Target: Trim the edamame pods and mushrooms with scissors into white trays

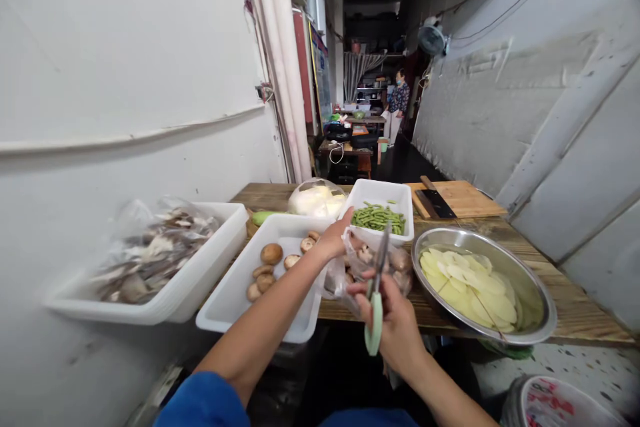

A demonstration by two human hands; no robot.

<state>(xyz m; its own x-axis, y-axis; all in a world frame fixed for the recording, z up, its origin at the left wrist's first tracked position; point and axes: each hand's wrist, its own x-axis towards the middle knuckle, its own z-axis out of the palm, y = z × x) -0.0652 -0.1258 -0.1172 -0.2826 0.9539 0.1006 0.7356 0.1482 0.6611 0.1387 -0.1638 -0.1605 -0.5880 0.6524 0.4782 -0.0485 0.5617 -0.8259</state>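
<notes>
My right hand (395,320) is closed around a pair of scissors (374,323) with pale green handles. Its blades point up and away, in front of a clear plastic bag (350,267) of mushrooms (401,260). At the bag's upper edge, my left hand (341,238) holds the plastic, with some fingertips hidden by it. Under my left forearm, a white tray (213,310) contains several brown mushrooms (271,253). Just beyond the bag, cut green beans (379,218) lie in a smaller white tub (383,188).
On the right, a metal bowl (545,320) has sliced potatoes in water. Behind it, a cleaver (435,203) rests on a cutting board (473,200). More mushrooms fill a white bin (175,307) at left. A bucket (525,400) stands lower right; a person (399,103) stands far back.
</notes>
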